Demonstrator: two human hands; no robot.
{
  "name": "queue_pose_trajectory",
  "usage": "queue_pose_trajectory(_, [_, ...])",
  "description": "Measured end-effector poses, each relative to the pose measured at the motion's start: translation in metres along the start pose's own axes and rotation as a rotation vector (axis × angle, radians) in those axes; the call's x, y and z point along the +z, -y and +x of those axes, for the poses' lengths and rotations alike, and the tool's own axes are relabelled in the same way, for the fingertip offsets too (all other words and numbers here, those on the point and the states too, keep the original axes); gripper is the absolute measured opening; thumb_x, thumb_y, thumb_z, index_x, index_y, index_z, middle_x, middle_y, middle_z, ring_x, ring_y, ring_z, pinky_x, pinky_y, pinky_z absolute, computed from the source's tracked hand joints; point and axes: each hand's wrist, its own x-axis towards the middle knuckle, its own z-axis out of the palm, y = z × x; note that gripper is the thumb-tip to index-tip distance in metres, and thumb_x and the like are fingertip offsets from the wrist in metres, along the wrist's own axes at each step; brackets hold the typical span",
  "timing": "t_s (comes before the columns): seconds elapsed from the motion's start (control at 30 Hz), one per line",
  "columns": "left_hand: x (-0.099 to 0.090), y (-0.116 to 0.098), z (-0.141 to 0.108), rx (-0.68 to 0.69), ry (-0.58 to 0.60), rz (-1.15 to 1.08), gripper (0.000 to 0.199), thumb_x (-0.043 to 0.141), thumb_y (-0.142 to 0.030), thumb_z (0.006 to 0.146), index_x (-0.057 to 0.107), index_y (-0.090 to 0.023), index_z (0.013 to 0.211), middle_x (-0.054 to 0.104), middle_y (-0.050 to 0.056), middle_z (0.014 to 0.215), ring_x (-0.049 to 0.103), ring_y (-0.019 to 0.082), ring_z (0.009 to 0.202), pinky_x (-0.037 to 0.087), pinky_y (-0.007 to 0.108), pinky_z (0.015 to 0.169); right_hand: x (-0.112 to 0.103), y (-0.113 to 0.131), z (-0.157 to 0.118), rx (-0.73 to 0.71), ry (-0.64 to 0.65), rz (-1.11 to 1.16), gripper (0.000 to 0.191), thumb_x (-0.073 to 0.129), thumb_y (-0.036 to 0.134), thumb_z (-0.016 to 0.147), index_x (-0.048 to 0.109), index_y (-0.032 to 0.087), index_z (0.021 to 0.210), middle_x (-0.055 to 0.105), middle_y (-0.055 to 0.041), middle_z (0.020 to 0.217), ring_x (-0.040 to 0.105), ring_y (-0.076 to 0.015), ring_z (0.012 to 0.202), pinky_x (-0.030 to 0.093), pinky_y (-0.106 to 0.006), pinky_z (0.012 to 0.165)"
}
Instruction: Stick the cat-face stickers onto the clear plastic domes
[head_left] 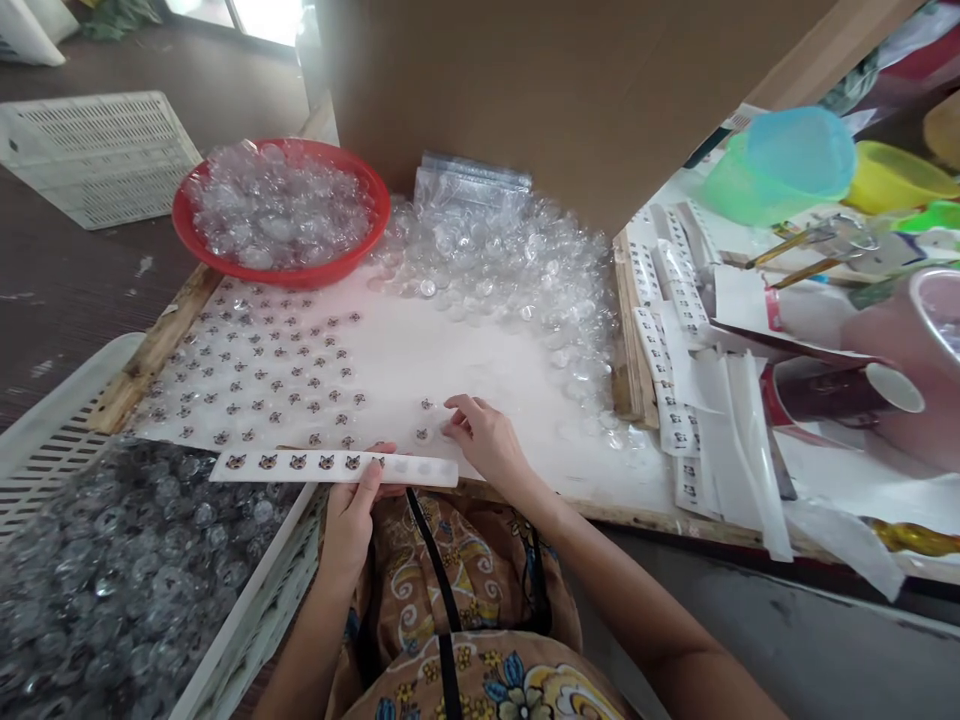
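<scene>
Holding the strip: the left hand (pixel 349 510) is clamped on a white strip of cat faces (pixel 300 464), thumb above and fingers below, at the near edge of the surface (pixel 487 360); it lies level and face-up, probably for easy access to the prints.
Right hand (pixel 486 440): apart from the left, fingers bent towards the thumb beside two face-marked discs (pixel 421 434); whether anything is pinched I cannot tell (the tips are too small to read).
Blank spots: at the strip's right end, nearest the right hand, seemingly turned that way for a short reach.
Face-marked pieces (pixel 259 405): loose rows on the surface's left, apparently spread singly so each face shows.
Clear heap (pixel 495 245): banked at the back and right, within arm's reach.
Red basin (pixel 300 274): full of clear pieces, at the far left corner.
Cardboard box (pixel 510 90): walls off the back.
White crate (pixel 244 605): heaped, close beside the left forearm.
Wooden edging (pixel 634 370): bars the right side; beyond it, more strips (pixel 664 385) and a tipped cup (pixel 832 395).
</scene>
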Motion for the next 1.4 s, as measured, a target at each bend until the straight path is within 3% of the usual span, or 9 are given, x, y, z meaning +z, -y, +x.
queue_pose_trajectory(0.2, [-0.002, -0.001, -0.003, 0.012, 0.014, 0.017, 0.049, 0.068, -0.049, 0.089, 0.071, -0.017, 0.125, 0.077, 0.01, 0.111, 0.075, 0.024, 0.09, 0.063, 0.031, 0.073, -0.004, 0.012, 0.01, -0.026, 0.032, 0.123, 0.019, 0.056, 0.015, 0.093, 0.067, 0.02, 0.106, 0.071, -0.007, 0.102, 0.066, -0.0167, 0.083, 0.049, -0.029, 0.077])
queue_pose_trajectory(0.37, [-0.004, -0.001, -0.002, 0.021, 0.003, 0.022, 0.049, 0.07, -0.049, 0.087, 0.071, -0.018, 0.126, 0.076, 0.01, 0.117, 0.074, 0.026, 0.097, 0.063, 0.032, 0.077, -0.008, 0.016, 0.01, 0.053, 0.227, -0.046, 0.073, 0.081, 0.012, 0.068, 0.056, 0.019, 0.136, 0.061, -0.0126, 0.115, 0.065, -0.0177, 0.078, 0.051, -0.031, 0.071])
queue_pose_trajectory(0.5, [-0.008, -0.007, -0.001, 0.025, -0.085, -0.05, 0.058, 0.074, -0.052, 0.082, 0.071, -0.013, 0.125, 0.079, 0.011, 0.099, 0.076, 0.025, 0.08, 0.064, 0.034, 0.071, 0.005, 0.028, 0.025, -0.068, 0.34, 0.196, 0.066, 0.066, -0.001, 0.073, 0.058, 0.02, 0.135, 0.06, -0.0106, 0.119, 0.066, -0.0125, 0.079, 0.053, -0.028, 0.077])
queue_pose_trajectory(0.6, [-0.011, -0.012, -0.002, 0.054, -0.157, -0.106, 0.058, 0.08, -0.051, 0.075, 0.073, -0.013, 0.119, 0.079, 0.011, 0.099, 0.076, 0.022, 0.072, 0.063, 0.031, 0.065, 0.0, 0.03, 0.03, -0.142, 0.276, 0.34, 0.058, 0.051, -0.003, 0.083, 0.058, 0.02, 0.135, 0.064, -0.0093, 0.118, 0.066, -0.01, 0.078, 0.053, -0.028, 0.08])
queue_pose_trajectory(0.77, [-0.007, -0.014, -0.008, 0.074, -0.16, -0.171, 0.051, 0.084, -0.049, 0.071, 0.076, -0.015, 0.109, 0.081, 0.009, 0.095, 0.075, 0.02, 0.068, 0.063, 0.029, 0.061, -0.053, -0.008, 0.004, -0.021, 0.08, 0.186, 0.027, 0.063, 0.008, 0.085, 0.069, 0.019, 0.108, 0.069, -0.0055, 0.098, 0.066, -0.0147, 0.084, 0.05, -0.029, 0.079])
queue_pose_trajectory(0.87, [0.001, -0.012, -0.007, 0.066, -0.135, -0.152, 0.051, 0.083, -0.049, 0.071, 0.076, -0.015, 0.108, 0.08, 0.01, 0.096, 0.075, 0.02, 0.07, 0.063, 0.029, 0.061, -0.08, -0.04, -0.024, 0.076, 0.109, -0.01, 0.031, 0.077, 0.012, 0.075, 0.068, 0.021, 0.104, 0.066, -0.0031, 0.095, 0.064, -0.0156, 0.078, 0.048, -0.028, 0.072])
queue_pose_trajectory(1.0, [0.011, -0.012, -0.003, 0.056, -0.084, -0.122, 0.056, 0.081, -0.05, 0.074, 0.074, -0.013, 0.115, 0.08, 0.012, 0.095, 0.075, 0.022, 0.073, 0.063, 0.031, 0.063, -0.07, -0.055, -0.046, 0.134, 0.143, -0.051, 0.03, 0.077, 0.008, 0.075, 0.067, 0.019, 0.101, 0.061, -0.0039, 0.102, 0.063, -0.0122, 0.072, 0.049, -0.028, 0.074])
queue_pose_trajectory(1.27, [0.01, -0.01, -0.006, 0.042, -0.018, -0.024, 0.059, 0.073, -0.052, 0.083, 0.067, -0.017, 0.13, 0.079, 0.012, 0.106, 0.076, 0.025, 0.084, 0.064, 0.035, 0.072, -0.052, -0.024, -0.022, 0.106, 0.057, -0.006, 0.029, 0.067, 0.006, 0.084, 0.067, 0.017, 0.111, 0.064, -0.0076, 0.106, 0.064, -0.0141, 0.075, 0.05, -0.031, 0.075])
queue_pose_trajectory(1.4, [0.019, -0.006, -0.01, 0.041, 0.055, 0.045, 0.06, 0.069, -0.052, 0.087, 0.062, -0.022, 0.139, 0.072, 0.011, 0.127, 0.075, 0.026, 0.096, 0.063, 0.038, 0.08, -0.056, 0.013, -0.024, -0.096, 0.07, 0.192, 0.023, 0.065, 0.014, 0.089, 0.067, 0.02, 0.111, 0.067, -0.007, 0.105, 0.066, -0.0162, 0.086, 0.051, -0.03, 0.077])
